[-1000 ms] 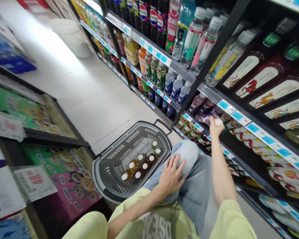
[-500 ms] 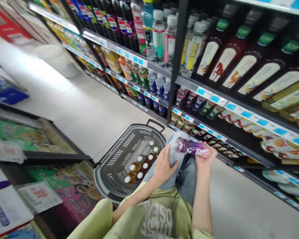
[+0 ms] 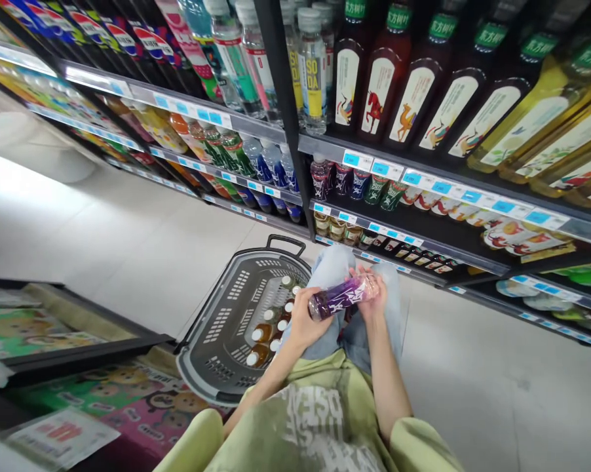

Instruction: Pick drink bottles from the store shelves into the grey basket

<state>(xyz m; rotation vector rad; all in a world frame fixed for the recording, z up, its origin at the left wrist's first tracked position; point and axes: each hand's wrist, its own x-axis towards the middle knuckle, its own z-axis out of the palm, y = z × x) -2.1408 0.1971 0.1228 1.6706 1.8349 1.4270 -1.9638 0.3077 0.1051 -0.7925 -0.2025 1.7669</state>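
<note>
A purple-labelled drink bottle (image 3: 343, 295) lies nearly level above my knees, held between both hands. My left hand (image 3: 309, 322) is closed round its left end. At the other end, the fingers of my right hand (image 3: 374, 298) wrap the bottle near its pinkish part. Just left of my legs stands a grey shopping basket (image 3: 211, 328) with its black handle (image 3: 285, 244) at the far end. Several white-capped bottles (image 3: 262, 333), some amber and some dark, stand in rows along its right side, partly hidden by my left arm.
Drink shelves (image 3: 256, 124) run across the front, with small purple-labelled bottles (image 3: 320, 177) on a lower shelf and large tea bottles (image 3: 377, 92) above. Display bins with colourful packs (image 3: 143, 393) stand at the lower left. Pale floor tiles (image 3: 453, 380) lie to the right.
My left hand has moved from my knee onto the bottle, which my right hand held alone before. The bottle has come a little left and tilted. My view has turned towards the right-hand shelves.
</note>
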